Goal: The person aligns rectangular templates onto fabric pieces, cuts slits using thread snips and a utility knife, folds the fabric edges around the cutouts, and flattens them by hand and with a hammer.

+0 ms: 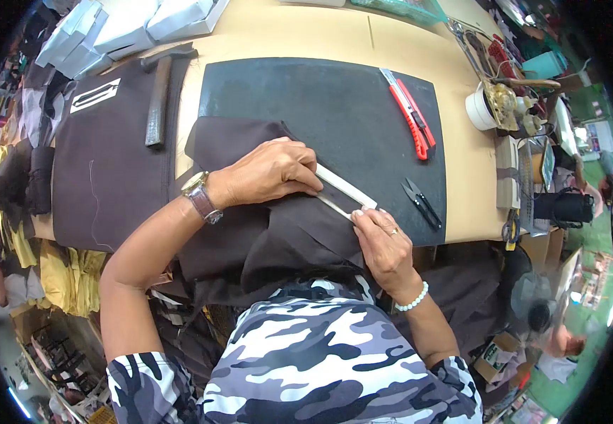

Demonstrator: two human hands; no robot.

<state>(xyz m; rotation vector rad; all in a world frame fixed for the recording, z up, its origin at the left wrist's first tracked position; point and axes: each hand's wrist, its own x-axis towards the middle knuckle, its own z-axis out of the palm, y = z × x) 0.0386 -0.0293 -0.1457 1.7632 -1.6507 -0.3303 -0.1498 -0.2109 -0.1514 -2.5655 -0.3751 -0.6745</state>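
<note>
Dark brown fabric (250,240) lies bunched over the near edge of a black cutting mat (285,92) and hangs toward my lap. My left hand (275,169), with a watch at the wrist, pinches the fabric at the upper-left ends of two pale strips. The wider white strip (345,186) runs down to the right, and a thinner pale strip (335,205) lies beside it. My right hand (384,247), with a beaded bracelet, closes its fingertips on the lower-right ends of the strips. Both hands are closed.
A hammer (157,102) rests on dark fabric (119,155) at the left. Red cutters (411,113) and small black snips (421,203) lie on the mat. White packets (126,28) are at the back left; a white cup (479,109) stands right. Other people are at both sides.
</note>
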